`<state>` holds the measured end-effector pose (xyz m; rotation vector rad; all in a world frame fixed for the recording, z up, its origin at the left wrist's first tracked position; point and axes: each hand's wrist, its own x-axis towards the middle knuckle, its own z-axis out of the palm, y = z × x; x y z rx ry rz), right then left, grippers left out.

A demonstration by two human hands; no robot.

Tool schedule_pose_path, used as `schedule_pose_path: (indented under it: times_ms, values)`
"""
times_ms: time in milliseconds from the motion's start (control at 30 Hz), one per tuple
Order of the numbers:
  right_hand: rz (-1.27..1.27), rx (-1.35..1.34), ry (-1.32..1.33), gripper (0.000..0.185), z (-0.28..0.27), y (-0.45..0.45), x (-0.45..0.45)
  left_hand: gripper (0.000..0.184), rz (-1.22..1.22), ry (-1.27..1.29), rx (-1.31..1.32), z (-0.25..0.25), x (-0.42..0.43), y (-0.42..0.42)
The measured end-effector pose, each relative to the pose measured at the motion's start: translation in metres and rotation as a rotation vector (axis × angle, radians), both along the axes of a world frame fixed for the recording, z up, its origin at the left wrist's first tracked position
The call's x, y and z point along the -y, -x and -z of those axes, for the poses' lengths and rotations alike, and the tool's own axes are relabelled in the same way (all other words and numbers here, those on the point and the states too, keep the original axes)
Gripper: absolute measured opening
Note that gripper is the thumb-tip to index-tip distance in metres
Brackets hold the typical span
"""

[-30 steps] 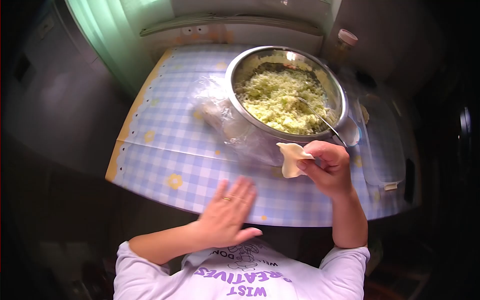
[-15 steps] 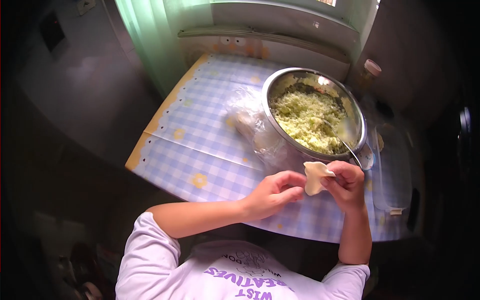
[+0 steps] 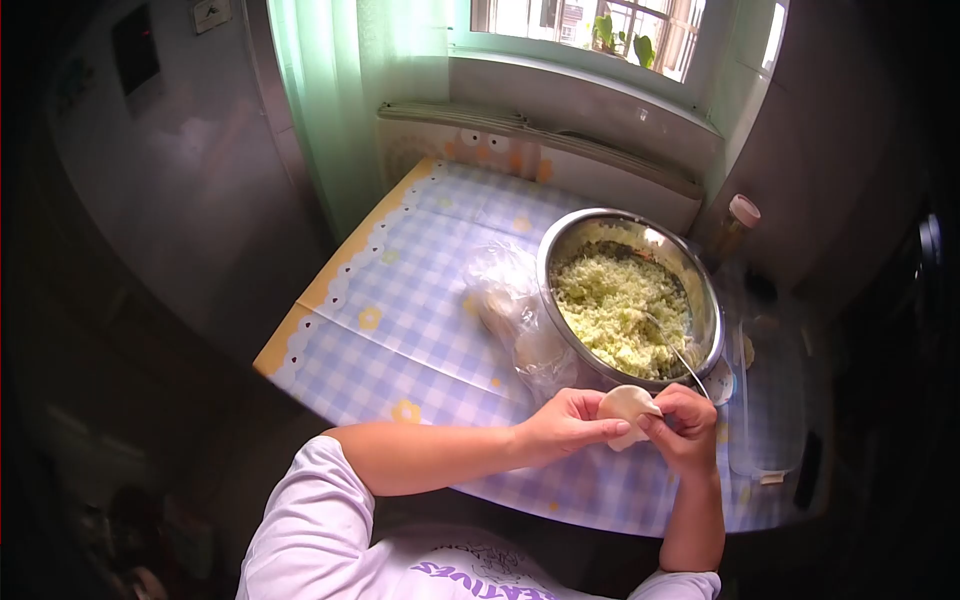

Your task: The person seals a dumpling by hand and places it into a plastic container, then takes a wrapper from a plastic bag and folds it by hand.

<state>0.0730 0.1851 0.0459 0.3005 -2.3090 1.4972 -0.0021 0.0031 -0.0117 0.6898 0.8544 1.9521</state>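
Observation:
A round, pale dumpling wrapper is held up between my two hands, just in front of the steel bowl. My left hand pinches its left edge between thumb and fingers. On the opposite edge, my right hand grips with thumb and fingertips. The bowl holds a mass of finely chopped, pale green filling. A metal utensil handle leans out over the bowl's near right rim. Left of the bowl lies a clear plastic bag with pale rounds inside, probably more wrappers.
A blue checked tablecloth covers the table. To the right sits a clear plastic container. Behind the bowl stands a jar with a pink lid. A window and a green curtain are beyond the table.
My left hand has come in and taken hold of the wrapper, which hung from my right hand alone before. The camera view has tilted up, showing more of the window.

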Motion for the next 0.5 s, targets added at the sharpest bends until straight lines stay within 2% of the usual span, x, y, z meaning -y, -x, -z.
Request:
schedule_pose_path:
  times_ms: [300, 500]
  values:
    - [-0.05, 0.017, -0.109, 0.015, -0.006, -0.001, 0.007, 0.027, 0.128, -0.035, 0.008, 0.005, 0.0, 0.006]
    - [0.038, 0.113, 0.047, 0.011, 0.003, -0.001, 0.01, 0.022, 0.054, -0.06, -0.058, 0.011, -0.007, 0.005]
